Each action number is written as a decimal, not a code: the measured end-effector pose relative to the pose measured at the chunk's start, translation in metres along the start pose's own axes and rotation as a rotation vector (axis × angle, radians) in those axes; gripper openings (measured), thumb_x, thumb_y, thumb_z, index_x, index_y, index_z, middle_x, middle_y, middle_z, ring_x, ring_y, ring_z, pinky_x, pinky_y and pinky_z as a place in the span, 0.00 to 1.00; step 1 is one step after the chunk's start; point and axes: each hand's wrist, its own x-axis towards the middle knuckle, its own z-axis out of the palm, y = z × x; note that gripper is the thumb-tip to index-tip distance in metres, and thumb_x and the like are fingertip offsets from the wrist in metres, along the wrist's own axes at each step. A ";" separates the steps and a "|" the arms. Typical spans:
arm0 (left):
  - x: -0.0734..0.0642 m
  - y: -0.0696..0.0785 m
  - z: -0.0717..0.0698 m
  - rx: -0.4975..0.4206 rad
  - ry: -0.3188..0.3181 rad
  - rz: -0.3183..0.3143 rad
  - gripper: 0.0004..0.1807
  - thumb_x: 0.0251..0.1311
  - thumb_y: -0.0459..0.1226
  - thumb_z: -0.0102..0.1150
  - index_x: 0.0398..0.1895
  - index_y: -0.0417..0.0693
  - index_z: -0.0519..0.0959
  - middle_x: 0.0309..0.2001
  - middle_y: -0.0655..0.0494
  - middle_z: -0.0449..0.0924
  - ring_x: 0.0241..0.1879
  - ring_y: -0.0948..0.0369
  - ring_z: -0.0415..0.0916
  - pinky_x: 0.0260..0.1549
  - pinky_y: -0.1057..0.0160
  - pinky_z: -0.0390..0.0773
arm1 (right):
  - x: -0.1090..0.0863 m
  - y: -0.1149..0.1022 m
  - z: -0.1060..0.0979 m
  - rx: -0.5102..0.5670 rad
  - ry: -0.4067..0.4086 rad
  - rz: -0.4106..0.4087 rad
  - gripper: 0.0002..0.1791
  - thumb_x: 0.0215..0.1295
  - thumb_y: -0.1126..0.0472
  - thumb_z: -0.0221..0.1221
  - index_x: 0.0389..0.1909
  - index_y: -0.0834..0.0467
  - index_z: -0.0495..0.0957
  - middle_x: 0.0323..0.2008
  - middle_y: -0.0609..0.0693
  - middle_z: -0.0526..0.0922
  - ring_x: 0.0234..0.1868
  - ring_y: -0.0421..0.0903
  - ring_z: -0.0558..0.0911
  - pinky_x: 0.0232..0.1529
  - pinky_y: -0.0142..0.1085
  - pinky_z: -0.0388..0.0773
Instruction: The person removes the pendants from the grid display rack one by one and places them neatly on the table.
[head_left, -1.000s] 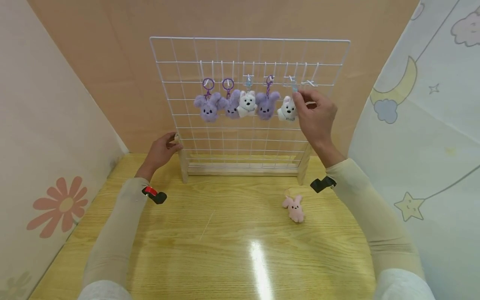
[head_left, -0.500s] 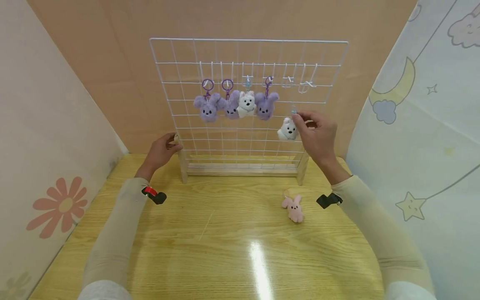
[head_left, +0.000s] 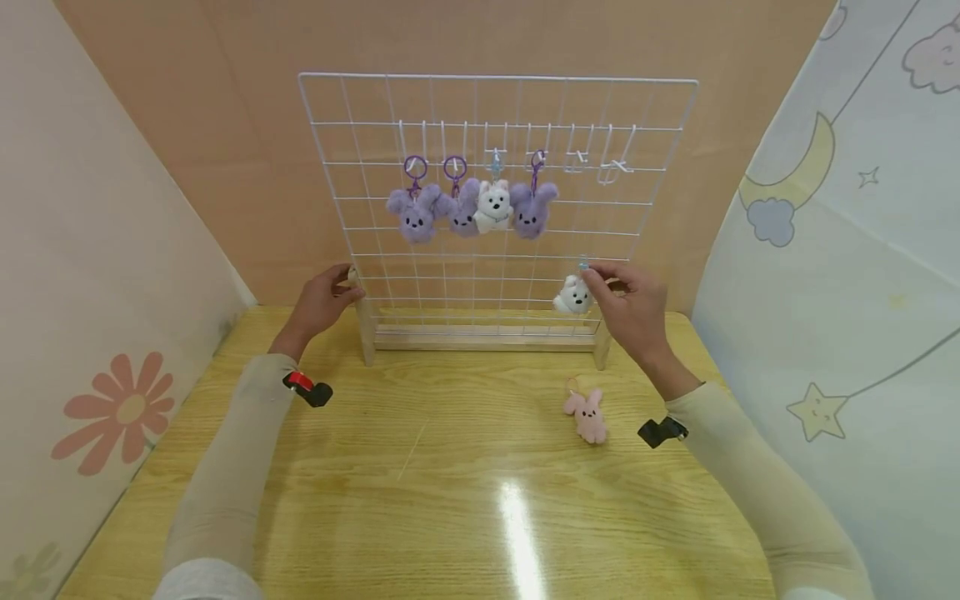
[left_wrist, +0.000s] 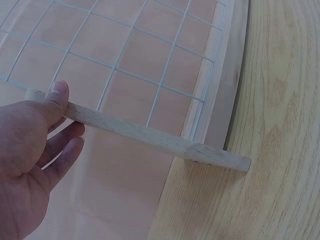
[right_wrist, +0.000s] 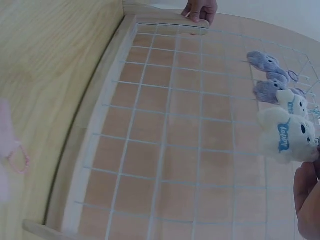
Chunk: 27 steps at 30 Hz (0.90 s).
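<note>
My right hand [head_left: 633, 308] pinches a white plush dog keychain [head_left: 574, 295] by its light-blue ring, in front of the lower right of a white wire grid rack [head_left: 480, 254]. My left hand [head_left: 318, 304] grips the top of the rack's left wooden leg [left_wrist: 135, 131], thumb on one side and fingers on the other. From hooks on the rack hang purple plush keychains [head_left: 417, 215] and another white plush dog keychain [head_left: 493, 207]. In the right wrist view the held white dog [right_wrist: 287, 135] shows a blue tag; the fingertips are partly cut off there.
A pink plush keychain [head_left: 588, 415] lies on the wooden table [head_left: 360, 492] in front of the rack's right leg. Two bare hooks [head_left: 617, 167] sit at the rack's upper right. Patterned panels [head_left: 862, 250] stand at both sides.
My right hand has taken the white plush dog keychain off its hook and lowered it down along the rack. The left hand has stayed on the wooden leg.
</note>
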 end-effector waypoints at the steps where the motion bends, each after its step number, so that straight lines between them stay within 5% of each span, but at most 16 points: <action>1: 0.000 0.000 0.000 -0.001 -0.002 0.000 0.36 0.77 0.44 0.55 0.80 0.37 0.56 0.74 0.33 0.62 0.66 0.37 0.71 0.59 0.37 0.76 | -0.003 0.003 0.000 -0.006 -0.009 -0.003 0.06 0.68 0.66 0.66 0.40 0.66 0.89 0.39 0.59 0.89 0.35 0.25 0.81 0.36 0.19 0.79; 21: -0.001 0.001 0.000 -0.008 0.002 0.002 0.35 0.76 0.42 0.55 0.79 0.37 0.57 0.73 0.34 0.64 0.65 0.37 0.72 0.59 0.38 0.77 | -0.063 0.034 0.000 -0.089 -0.134 0.146 0.09 0.71 0.60 0.66 0.44 0.62 0.89 0.42 0.56 0.89 0.35 0.27 0.81 0.38 0.18 0.77; 27: 0.000 0.001 0.000 -0.002 0.001 0.002 0.35 0.76 0.43 0.55 0.79 0.37 0.57 0.74 0.34 0.64 0.65 0.37 0.72 0.59 0.38 0.77 | -0.078 0.040 0.002 -0.095 -0.177 0.200 0.11 0.71 0.58 0.65 0.44 0.62 0.88 0.43 0.57 0.89 0.35 0.36 0.84 0.36 0.18 0.78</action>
